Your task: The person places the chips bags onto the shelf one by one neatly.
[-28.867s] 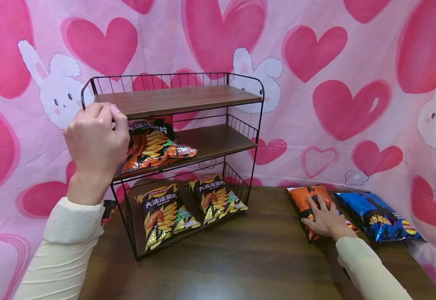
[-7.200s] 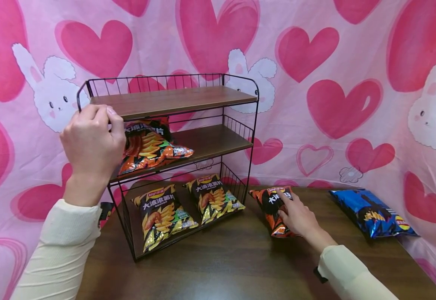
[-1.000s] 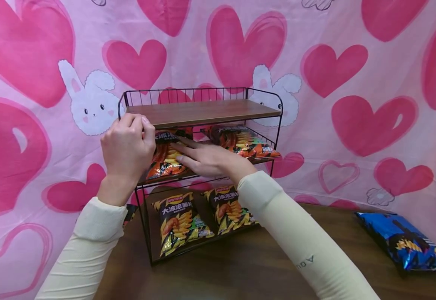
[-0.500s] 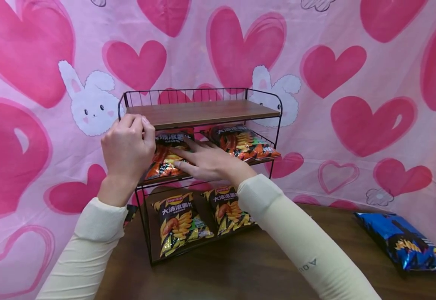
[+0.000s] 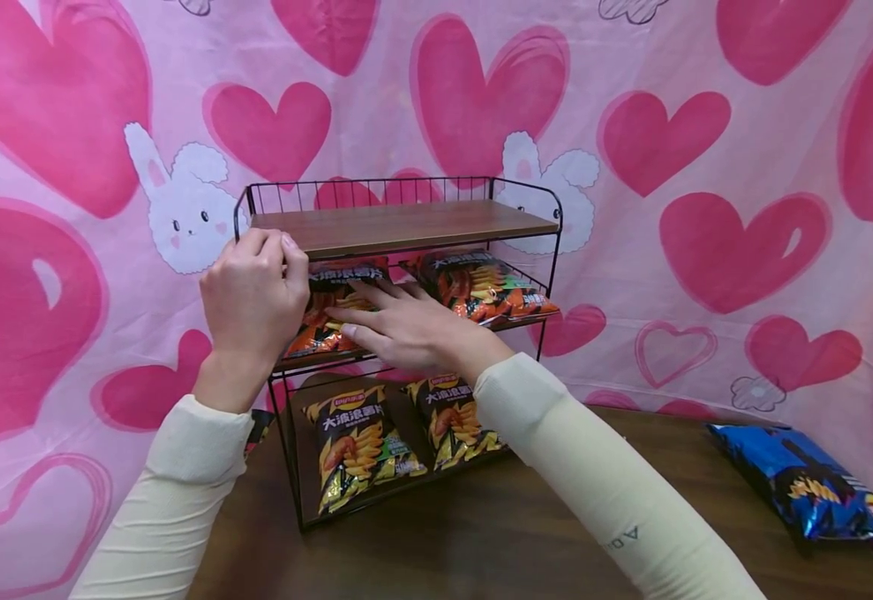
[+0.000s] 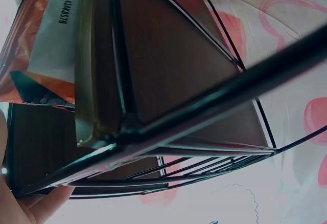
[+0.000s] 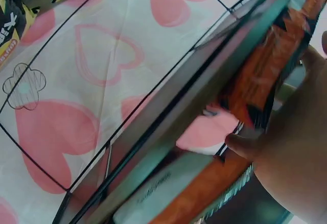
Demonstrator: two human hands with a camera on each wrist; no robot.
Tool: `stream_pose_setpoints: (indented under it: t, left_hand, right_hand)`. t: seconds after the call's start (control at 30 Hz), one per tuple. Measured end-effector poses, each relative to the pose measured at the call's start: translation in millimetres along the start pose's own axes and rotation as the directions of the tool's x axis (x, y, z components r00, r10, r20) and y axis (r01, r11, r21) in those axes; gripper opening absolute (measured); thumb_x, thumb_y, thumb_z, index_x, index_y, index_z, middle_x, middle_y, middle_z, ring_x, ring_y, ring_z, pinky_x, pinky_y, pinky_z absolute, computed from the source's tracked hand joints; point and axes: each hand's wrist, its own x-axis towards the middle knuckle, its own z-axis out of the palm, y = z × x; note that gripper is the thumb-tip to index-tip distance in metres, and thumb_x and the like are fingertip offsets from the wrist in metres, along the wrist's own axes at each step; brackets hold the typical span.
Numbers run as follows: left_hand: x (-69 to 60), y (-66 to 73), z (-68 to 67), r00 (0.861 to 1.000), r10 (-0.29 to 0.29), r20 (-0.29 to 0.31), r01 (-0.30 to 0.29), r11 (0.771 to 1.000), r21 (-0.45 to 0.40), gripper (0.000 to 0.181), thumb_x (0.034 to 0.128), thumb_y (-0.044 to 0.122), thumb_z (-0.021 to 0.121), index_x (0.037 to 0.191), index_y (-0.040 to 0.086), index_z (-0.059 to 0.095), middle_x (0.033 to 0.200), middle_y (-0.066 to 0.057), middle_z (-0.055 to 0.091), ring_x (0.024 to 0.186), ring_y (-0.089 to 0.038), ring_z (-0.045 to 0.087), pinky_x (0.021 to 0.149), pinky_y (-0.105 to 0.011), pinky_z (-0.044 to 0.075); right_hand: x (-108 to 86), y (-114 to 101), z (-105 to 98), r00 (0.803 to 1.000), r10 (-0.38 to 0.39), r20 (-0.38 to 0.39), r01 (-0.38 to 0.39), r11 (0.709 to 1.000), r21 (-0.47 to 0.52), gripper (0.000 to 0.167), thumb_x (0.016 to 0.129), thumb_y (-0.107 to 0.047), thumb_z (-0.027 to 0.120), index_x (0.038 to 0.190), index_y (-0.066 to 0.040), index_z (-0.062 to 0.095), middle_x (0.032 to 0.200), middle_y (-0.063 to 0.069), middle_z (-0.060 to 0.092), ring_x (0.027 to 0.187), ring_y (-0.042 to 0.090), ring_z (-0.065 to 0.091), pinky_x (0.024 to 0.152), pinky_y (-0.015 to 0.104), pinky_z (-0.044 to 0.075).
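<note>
My left hand [image 5: 255, 304] grips the upper front-left corner of a black wire rack [image 5: 406, 223] with wooden shelves. In the left wrist view, the fingers [image 6: 53, 201] curl round its dark frame. On the middle shelf, my right hand [image 5: 414, 329] rests with spread fingers on the left orange-and-black chip bag [image 5: 321, 337], hiding part of it. Right of that hand lies a second orange-and-black chip bag [image 5: 481, 283], its front edge at the shelf's lip. The right wrist view has the right hand [image 7: 294, 147] beside orange packaging [image 7: 260, 70].
Two yellow-and-black chip bags, a left one [image 5: 354, 446] and a right one [image 5: 455, 421], stand leaning back on the bottom shelf. A blue chip bag [image 5: 804, 483] lies at the right of the brown table [image 5: 496, 533]. Pink heart-patterned cloth [image 5: 744, 250] hangs behind.
An orange bag that lay on the table under my right hand is now on the middle shelf's right side. Lately the right hand slid slightly left and down over the left bag. The left hand keeps its grip.
</note>
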Motion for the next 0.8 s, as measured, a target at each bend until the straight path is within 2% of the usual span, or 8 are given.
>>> stream_pose_setpoints:
  t: [0.1,0.23,0.4,0.5,0.6,0.8]
  left_hand:
    - [0.5,-0.3,0.3,1.000,-0.001,-0.012,0.001,1.000,-0.002,0.045,0.1044,0.026,0.043,0.096,-0.005,0.075,0.094,-0.019,0.072,0.076,-0.047,0.063,0.061,-0.062,0.050]
    - [1.1,-0.4,0.5,1.000,-0.006,-0.020,0.005,1.000,-0.008,0.047,0.1048,0.027,0.041,0.095,-0.004,0.075,0.094,-0.018,0.072,0.076,-0.046,0.063,0.062,-0.062,0.050]
    - [2.2,0.5,0.1,1.000,-0.007,-0.013,0.007,1.000,-0.009,0.046,0.1048,0.027,0.041,0.095,-0.004,0.074,0.095,-0.019,0.072,0.076,-0.045,0.063,0.062,-0.062,0.051]
    - [2.1,0.9,-0.3,1.000,-0.011,-0.009,0.011,1.000,-0.007,0.045,0.1046,0.026,0.043,0.097,-0.005,0.075,0.095,-0.019,0.072,0.076,-0.045,0.063,0.062,-0.061,0.051]
    - [1.5,1.3,-0.6,1.000,-0.013,0.002,0.013,1.000,-0.008,0.043,0.1041,0.025,0.045,0.099,-0.005,0.075,0.097,-0.020,0.073,0.076,-0.045,0.064,0.063,-0.061,0.052]
    - [-0.1,2.2,-0.9,0.999,-0.020,0.026,0.020,1.000,-0.005,0.039,0.1033,0.023,0.048,0.101,-0.005,0.075,0.099,-0.021,0.073,0.076,-0.044,0.064,0.064,-0.061,0.054]
  right_hand:
    - [-6.2,12.1,-8.0,0.998,0.043,-0.046,-0.042,0.998,0.037,0.059,0.106,-0.061,0.009,0.162,-0.045,0.018,0.173,-0.004,0.007,0.159,0.027,0.005,0.125,0.056,0.003]
    - [-18.0,38.9,-14.7,0.984,0.151,-0.097,-0.144,0.987,0.073,0.060,0.107,-0.059,0.010,0.163,-0.039,0.020,0.172,-0.002,0.011,0.159,0.027,0.005,0.123,0.060,0.004]
    - [-33.5,76.1,-10.2,0.944,0.300,-0.139,-0.285,0.951,0.122,0.060,0.108,-0.053,0.011,0.163,-0.034,0.025,0.172,-0.002,0.013,0.158,0.033,0.009,0.121,0.065,0.006]
    - [-39.7,90.9,-4.9,0.920,0.373,-0.118,-0.351,0.921,0.168,0.061,0.108,-0.052,0.009,0.164,-0.033,0.022,0.172,0.000,0.012,0.157,0.039,0.009,0.119,0.069,0.006]
    - [-43.2,98.8,0.0,0.911,0.403,-0.091,-0.382,0.905,0.188,0.061,0.107,-0.052,0.010,0.164,-0.033,0.019,0.173,0.001,0.008,0.157,0.040,0.008,0.117,0.071,0.007]
    - [-46.1,100.1,6.1,0.920,0.383,-0.079,-0.372,0.920,0.124,0.060,0.107,-0.053,0.017,0.164,-0.035,0.018,0.173,0.001,0.004,0.157,0.041,0.007,0.116,0.074,0.011]
